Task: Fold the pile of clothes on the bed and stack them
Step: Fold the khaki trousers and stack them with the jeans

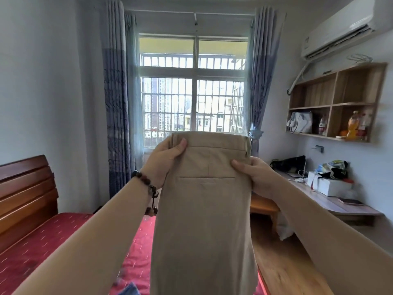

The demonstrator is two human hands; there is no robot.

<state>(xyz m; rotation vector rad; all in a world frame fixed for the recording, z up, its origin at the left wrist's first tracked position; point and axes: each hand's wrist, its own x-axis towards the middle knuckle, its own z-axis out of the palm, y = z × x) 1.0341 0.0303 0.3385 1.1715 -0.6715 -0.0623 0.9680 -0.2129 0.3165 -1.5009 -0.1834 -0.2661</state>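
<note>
A pair of beige trousers [204, 209] hangs upright in front of me, waistband on top and a back pocket facing me. My left hand [163, 160] grips the waistband's left corner, thumb on the front. At the right edge, just below the waistband, my right hand [253, 175] grips the cloth with the thumb laid across it. The legs drop out of view at the bottom. Below lies the bed [42, 248] with its red cover. A bit of blue cloth [129, 290] shows at the bottom edge.
A dark wooden headboard [25, 194] stands at the left. At the right are a cluttered desk [331, 199], a wall shelf [336, 103] with bottles and a bag, and wood floor [282, 262] beside the bed. A barred window [193, 96] with blue curtains faces me.
</note>
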